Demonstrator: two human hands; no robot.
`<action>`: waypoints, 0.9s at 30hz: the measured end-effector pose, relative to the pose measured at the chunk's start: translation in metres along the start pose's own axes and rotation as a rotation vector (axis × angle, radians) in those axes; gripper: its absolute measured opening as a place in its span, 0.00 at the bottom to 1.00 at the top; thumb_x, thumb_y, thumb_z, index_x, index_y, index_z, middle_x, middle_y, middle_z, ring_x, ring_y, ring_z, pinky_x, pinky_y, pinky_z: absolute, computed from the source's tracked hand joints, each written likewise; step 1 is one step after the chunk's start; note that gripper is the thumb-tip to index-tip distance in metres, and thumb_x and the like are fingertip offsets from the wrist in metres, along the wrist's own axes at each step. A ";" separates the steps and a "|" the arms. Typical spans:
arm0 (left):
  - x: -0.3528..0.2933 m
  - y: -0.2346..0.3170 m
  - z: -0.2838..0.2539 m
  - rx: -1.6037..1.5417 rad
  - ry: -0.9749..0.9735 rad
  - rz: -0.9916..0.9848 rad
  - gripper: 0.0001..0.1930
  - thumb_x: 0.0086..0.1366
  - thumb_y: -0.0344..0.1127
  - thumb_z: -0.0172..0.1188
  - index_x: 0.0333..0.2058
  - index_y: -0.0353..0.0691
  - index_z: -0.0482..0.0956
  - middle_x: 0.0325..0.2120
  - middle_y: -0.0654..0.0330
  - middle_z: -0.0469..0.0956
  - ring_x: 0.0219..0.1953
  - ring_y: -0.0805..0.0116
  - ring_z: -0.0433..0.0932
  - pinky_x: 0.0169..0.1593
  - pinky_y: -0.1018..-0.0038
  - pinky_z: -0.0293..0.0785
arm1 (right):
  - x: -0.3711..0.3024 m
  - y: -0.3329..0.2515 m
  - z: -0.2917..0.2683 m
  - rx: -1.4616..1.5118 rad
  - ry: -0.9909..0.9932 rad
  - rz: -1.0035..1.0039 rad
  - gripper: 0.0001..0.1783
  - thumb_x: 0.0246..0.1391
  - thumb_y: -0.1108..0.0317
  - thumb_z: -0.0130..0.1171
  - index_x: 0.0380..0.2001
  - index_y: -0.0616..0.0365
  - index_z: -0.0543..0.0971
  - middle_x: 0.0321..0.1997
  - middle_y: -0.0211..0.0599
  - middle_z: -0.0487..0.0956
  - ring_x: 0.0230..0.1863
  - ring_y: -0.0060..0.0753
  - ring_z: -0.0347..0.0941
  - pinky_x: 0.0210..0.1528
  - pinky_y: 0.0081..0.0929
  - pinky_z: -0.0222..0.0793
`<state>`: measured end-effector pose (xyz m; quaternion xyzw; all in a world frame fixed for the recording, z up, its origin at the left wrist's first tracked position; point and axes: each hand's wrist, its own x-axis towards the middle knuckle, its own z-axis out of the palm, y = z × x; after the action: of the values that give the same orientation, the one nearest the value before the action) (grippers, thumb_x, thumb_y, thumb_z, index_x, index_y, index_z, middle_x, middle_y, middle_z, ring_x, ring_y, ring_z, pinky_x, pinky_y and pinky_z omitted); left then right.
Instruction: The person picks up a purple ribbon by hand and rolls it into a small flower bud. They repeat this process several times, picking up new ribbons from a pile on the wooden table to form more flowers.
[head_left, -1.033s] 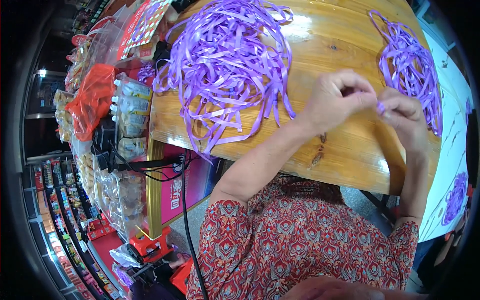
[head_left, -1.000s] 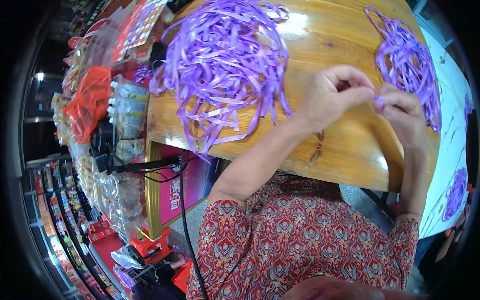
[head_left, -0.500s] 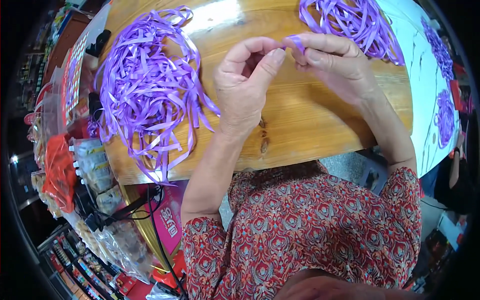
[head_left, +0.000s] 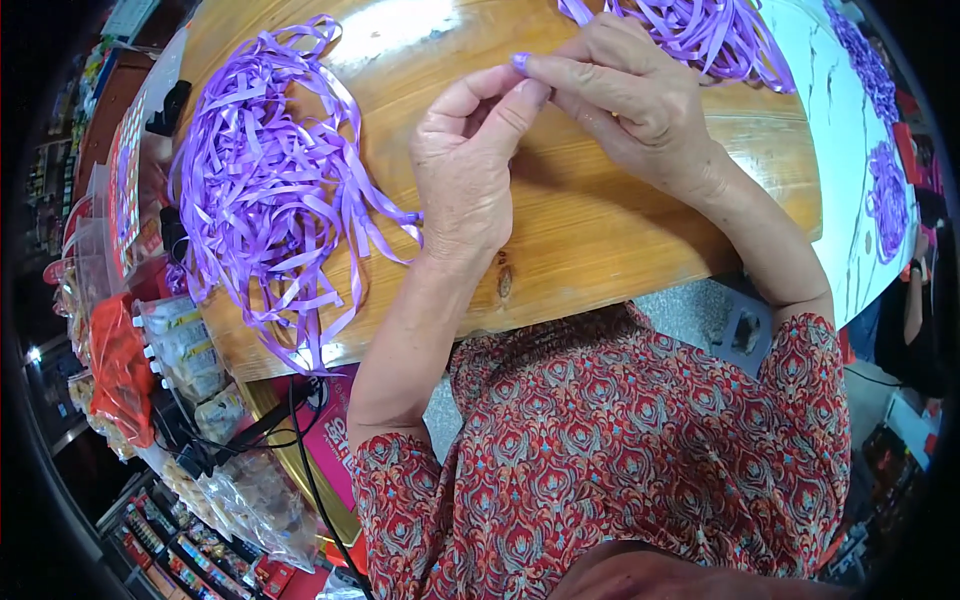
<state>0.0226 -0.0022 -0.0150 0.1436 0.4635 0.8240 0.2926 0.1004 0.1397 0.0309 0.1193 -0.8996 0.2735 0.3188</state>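
Observation:
Above the wooden table, my left hand [head_left: 470,150] and my right hand [head_left: 640,95] meet at the fingertips. A short bit of purple ribbon [head_left: 520,62] shows between them, pinched by the thumb and fingers of both hands; most of it is hidden. To the left of my left hand lies a big loose heap of purple ribbon strips [head_left: 265,180], some trailing toward my wrist and over the near edge. Beyond my right hand sits a second pile of purple ribbons [head_left: 710,40].
The wooden table [head_left: 600,240] adjoins a white marbled surface [head_left: 835,150] on the right, which bears more purple ribbon bundles [head_left: 886,200]. Packaged goods [head_left: 185,345] and a red plastic bag [head_left: 118,370] crowd the left side. Black cables [head_left: 300,440] hang below. Another person [head_left: 910,310] is at far right.
Both hands have shifted slightly left in the picture. My right hand has turned over, with its back now more visible, and less ribbon shows between the fingers.

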 end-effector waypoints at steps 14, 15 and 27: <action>-0.001 0.007 0.004 0.072 0.000 0.078 0.04 0.55 0.25 0.61 0.31 0.35 0.78 0.23 0.69 0.75 0.22 0.86 0.65 0.25 0.88 0.60 | 0.004 -0.003 -0.002 0.444 -0.109 0.492 0.14 0.45 0.73 0.63 0.37 0.63 0.76 0.31 0.33 0.78 0.33 0.23 0.74 0.34 0.18 0.68; -0.001 0.007 0.003 0.072 -0.002 0.076 0.04 0.55 0.25 0.61 0.31 0.35 0.78 0.23 0.69 0.75 0.22 0.86 0.65 0.25 0.88 0.60 | 0.002 0.002 -0.002 0.607 -0.165 0.561 0.13 0.48 0.73 0.61 0.39 0.63 0.76 0.32 0.31 0.79 0.34 0.18 0.73 0.35 0.16 0.68; -0.003 0.013 -0.003 0.055 0.006 -0.076 0.06 0.56 0.25 0.57 0.34 0.29 0.75 0.24 0.62 0.75 0.19 0.81 0.62 0.23 0.84 0.56 | 0.002 0.001 -0.001 0.030 -0.007 -0.107 0.14 0.38 0.78 0.61 0.34 0.63 0.77 0.28 0.41 0.74 0.30 0.37 0.71 0.32 0.27 0.66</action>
<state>0.0196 -0.0112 -0.0057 0.1313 0.4920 0.7996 0.3183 0.0989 0.1410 0.0327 0.1731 -0.8890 0.2689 0.3279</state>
